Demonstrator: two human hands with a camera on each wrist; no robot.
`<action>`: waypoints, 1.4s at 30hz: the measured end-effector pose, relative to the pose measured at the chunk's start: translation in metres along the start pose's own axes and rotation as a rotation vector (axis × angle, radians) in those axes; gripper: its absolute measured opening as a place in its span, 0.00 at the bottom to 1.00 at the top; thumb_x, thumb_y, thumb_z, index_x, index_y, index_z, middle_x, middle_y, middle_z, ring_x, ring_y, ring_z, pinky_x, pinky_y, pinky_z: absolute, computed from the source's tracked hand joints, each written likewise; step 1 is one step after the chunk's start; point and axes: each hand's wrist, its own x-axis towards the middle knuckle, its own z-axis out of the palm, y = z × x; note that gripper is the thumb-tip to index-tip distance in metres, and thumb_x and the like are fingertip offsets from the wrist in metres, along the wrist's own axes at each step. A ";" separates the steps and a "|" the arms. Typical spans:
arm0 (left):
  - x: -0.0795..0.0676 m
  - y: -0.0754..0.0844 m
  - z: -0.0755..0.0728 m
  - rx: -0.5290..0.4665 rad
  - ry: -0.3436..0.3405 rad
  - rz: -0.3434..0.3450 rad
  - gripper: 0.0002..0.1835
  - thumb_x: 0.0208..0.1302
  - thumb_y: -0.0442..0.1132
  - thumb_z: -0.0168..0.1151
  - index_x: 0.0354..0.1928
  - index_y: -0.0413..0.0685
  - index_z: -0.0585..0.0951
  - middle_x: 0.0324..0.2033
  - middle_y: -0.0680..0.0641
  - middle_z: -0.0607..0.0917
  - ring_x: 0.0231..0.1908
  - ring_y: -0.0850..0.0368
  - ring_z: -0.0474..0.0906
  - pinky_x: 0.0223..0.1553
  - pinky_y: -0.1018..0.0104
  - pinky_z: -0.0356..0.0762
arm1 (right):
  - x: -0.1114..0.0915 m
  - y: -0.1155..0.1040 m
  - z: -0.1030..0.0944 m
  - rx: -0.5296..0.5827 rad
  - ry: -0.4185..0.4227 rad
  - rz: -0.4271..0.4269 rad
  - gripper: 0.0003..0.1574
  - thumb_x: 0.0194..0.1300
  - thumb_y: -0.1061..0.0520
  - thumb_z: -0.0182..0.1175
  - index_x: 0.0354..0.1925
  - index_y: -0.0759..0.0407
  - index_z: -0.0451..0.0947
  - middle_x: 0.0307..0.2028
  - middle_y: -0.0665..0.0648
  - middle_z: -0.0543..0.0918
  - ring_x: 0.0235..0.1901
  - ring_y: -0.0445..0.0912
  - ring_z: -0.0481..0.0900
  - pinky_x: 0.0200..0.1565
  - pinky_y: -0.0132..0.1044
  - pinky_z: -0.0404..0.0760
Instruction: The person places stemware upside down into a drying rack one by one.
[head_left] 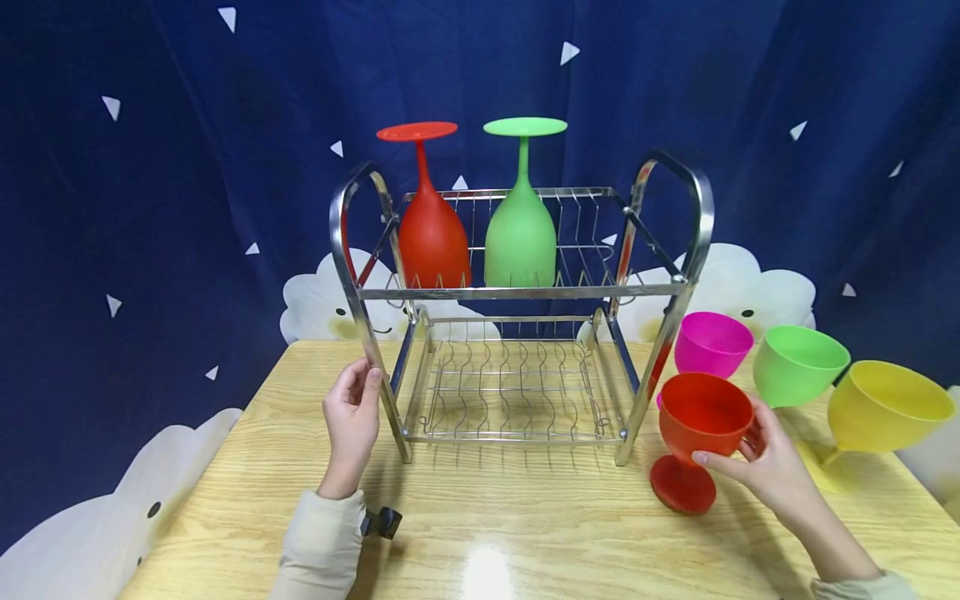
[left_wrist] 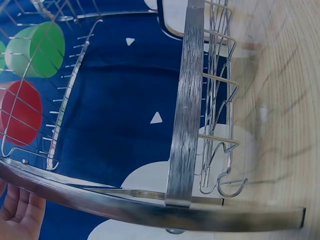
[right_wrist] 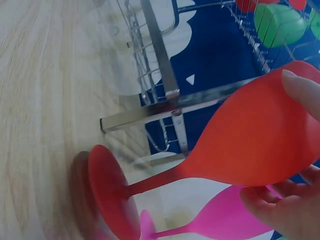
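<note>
My right hand [head_left: 772, 471] grips a red wine glass [head_left: 697, 429] by its bowl, thumb on the near side and fingers round the far side. The glass is roughly upright, its foot close over the table in the right wrist view. My left hand [head_left: 354, 417] holds the front left leg of a two-tier metal dish rack [head_left: 525, 292], thumb and fingertips at the leg. Upside down on the upper tier stand another red wine glass [head_left: 433, 237] and a light green wine glass [head_left: 521, 237]. Wire dividers line the lower tier [head_left: 517, 387].
To the right of the rack, upright on the wooden table [head_left: 480, 508], stand a pink wine glass [head_left: 712, 346], a second green wine glass [head_left: 798, 367] and a yellow wine glass [head_left: 885, 408]. A blue curtain [head_left: 187, 208] with white triangles and clouds hangs behind.
</note>
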 end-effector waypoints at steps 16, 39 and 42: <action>-0.009 0.002 -0.008 -0.070 0.095 0.022 0.13 0.55 0.20 0.56 0.40 0.21 0.67 0.33 0.46 0.74 0.36 0.63 0.73 0.37 0.78 0.74 | -0.013 -0.090 0.036 -0.218 -0.117 -0.118 0.54 0.37 0.72 0.71 0.62 0.65 0.56 0.50 0.45 0.70 0.46 0.34 0.69 0.44 0.19 0.71; -0.051 0.025 0.052 0.034 -0.716 0.230 0.35 0.48 0.36 0.68 0.61 0.42 0.66 0.55 0.42 0.70 0.49 0.50 0.70 0.43 0.61 0.77 | 0.001 -0.108 0.090 -0.493 -0.269 -0.414 0.55 0.28 0.55 0.79 0.57 0.59 0.66 0.47 0.53 0.75 0.44 0.44 0.71 0.34 0.39 0.79; -0.059 0.030 0.059 0.099 -0.815 0.170 0.39 0.49 0.43 0.68 0.64 0.52 0.63 0.59 0.47 0.67 0.51 0.53 0.69 0.45 0.61 0.75 | 0.001 -0.107 0.100 -0.528 -0.286 -0.424 0.54 0.27 0.53 0.78 0.56 0.59 0.67 0.47 0.52 0.75 0.44 0.45 0.71 0.34 0.41 0.78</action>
